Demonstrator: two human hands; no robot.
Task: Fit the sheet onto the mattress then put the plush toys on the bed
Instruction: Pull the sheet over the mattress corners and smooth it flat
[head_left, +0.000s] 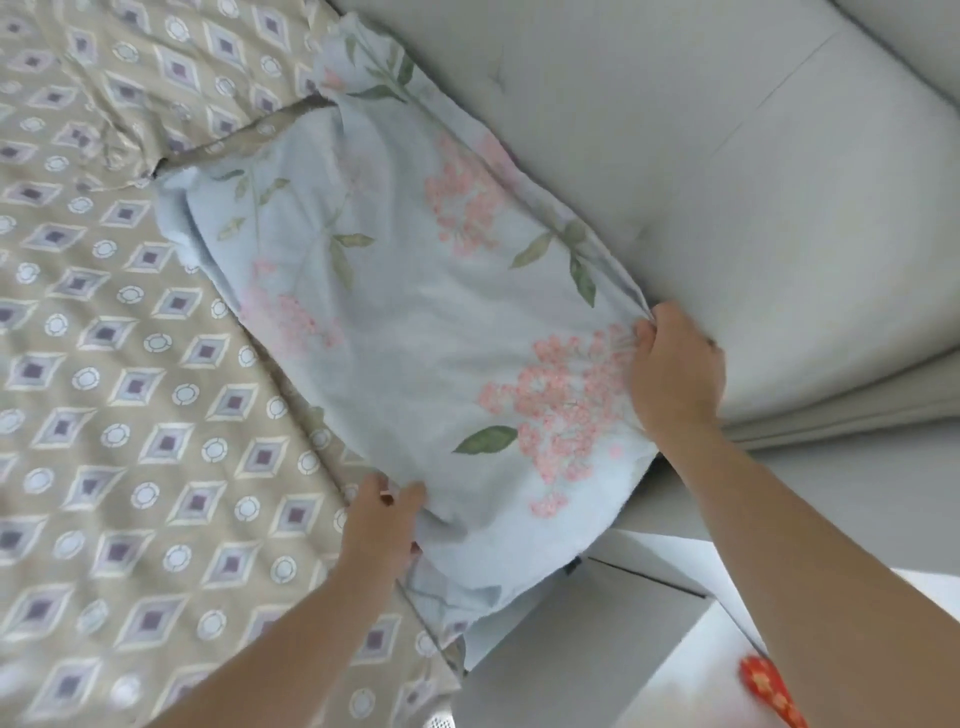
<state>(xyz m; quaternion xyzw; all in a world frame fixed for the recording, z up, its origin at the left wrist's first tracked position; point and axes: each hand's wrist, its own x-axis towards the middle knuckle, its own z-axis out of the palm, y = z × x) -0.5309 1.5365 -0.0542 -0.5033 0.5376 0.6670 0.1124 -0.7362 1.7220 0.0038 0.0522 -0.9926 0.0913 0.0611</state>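
A pale blue pillow (415, 312) with pink flowers and green leaves lies along the grey padded headboard (727, 156). My right hand (675, 374) pinches the pillow's near right corner against the headboard. My left hand (379, 525) grips the pillow's near left edge. A beige sheet (130, 415) with a purple diamond pattern covers the mattress on the left, wrinkled near the pillow's far end. No plush toys are in view.
A white bedside unit (597, 649) stands below the pillow's near end. A red patterned object (769, 691) lies on it at the bottom right. The bed's grey side rail (857, 410) runs under the headboard.
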